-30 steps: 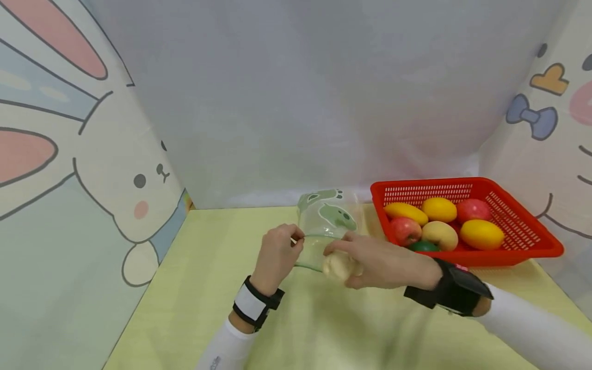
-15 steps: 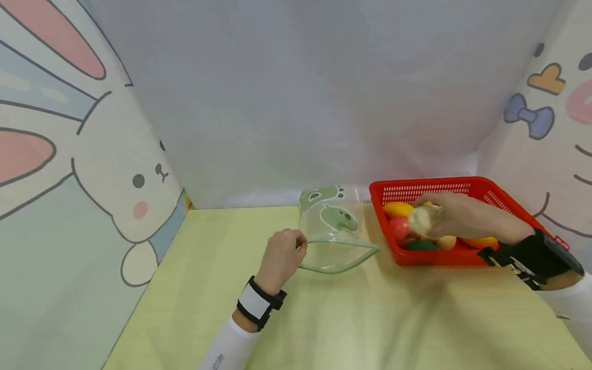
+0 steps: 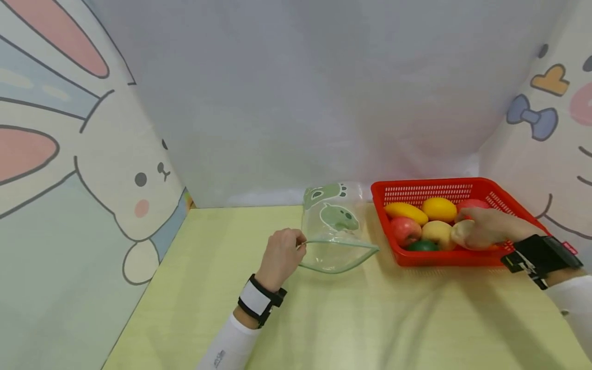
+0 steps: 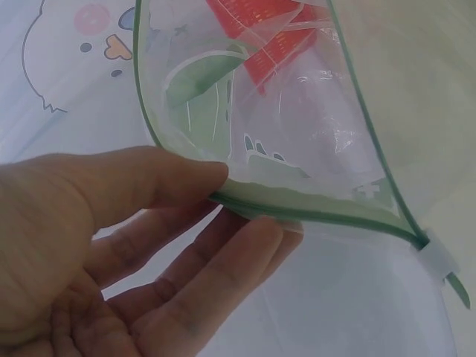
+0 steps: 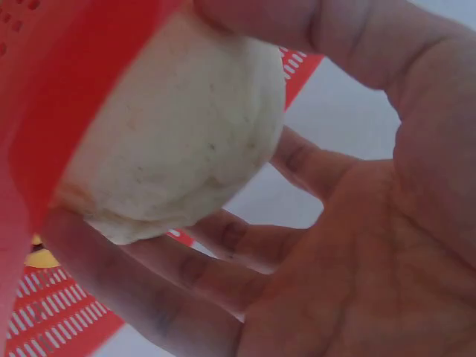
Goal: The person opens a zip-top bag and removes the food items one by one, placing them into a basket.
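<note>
My left hand (image 3: 279,257) pinches the green-edged mouth of a clear zip bag (image 3: 339,215) printed with green dinosaurs. The bag lies on the table, its mouth gaping. In the left wrist view, thumb and fingers hold one rim of the bag (image 4: 312,212), with a white slider (image 4: 437,258) at its corner. Over the right part of the red basket (image 3: 446,258), my right hand (image 3: 490,226) grips a pale cream, round, bun-like thing (image 3: 460,233). The right wrist view shows its smooth side and folded underside (image 5: 186,126), partly hidden by the basket's rim.
Inside the basket sit a mango-like yellow fruit (image 3: 407,211), a lemon (image 3: 439,209), a red apple (image 3: 404,230), a tan round fruit (image 3: 438,234), a green item (image 3: 422,245) and a pinkish-red one (image 3: 470,204). A pale wall (image 3: 296,103) stands behind the table (image 3: 222,246).
My right hand has carried the pale round thing from the bag's mouth rightward and down into the basket. The left hand has stayed at the bag, whose mouth is now unobstructed.
</note>
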`<state>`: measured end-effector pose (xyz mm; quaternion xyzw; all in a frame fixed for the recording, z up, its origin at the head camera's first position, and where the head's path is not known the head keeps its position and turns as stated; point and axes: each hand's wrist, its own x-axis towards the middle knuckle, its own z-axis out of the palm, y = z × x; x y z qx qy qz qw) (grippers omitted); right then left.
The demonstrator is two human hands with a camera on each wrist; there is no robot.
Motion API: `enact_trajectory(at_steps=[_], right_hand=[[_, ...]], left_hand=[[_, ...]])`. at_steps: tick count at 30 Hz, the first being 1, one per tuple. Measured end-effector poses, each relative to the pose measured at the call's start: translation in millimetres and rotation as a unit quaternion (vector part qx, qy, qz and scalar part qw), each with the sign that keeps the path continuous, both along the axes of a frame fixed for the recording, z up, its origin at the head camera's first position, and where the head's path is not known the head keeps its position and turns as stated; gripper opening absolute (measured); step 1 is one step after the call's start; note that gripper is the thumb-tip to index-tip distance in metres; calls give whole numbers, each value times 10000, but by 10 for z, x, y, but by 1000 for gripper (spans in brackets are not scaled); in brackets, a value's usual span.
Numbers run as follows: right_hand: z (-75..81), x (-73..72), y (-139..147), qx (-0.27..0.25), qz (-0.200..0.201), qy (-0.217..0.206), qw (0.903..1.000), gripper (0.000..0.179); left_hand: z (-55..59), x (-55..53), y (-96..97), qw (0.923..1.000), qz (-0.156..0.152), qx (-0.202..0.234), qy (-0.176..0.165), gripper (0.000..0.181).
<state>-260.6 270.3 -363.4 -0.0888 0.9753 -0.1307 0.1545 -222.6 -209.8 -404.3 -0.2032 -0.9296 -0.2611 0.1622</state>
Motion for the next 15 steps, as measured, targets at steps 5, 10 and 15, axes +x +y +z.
enact_trajectory(at_steps=[5, 10, 15], right_hand=[[-79, 17, 93, -65, -171, -270, 9995, 54], [-131, 42, 167, -108, -7, -85, 9999, 57], [-183, 66, 181, -151, 14, 376, 9992, 56]], left_hand=[[-10, 11, 9, 10000, 11, -19, -20, 4], [-9, 23, 9, 9999, 11, -114, 93, 5], [-3, 39, 9, 9999, 12, -121, 100, 8]])
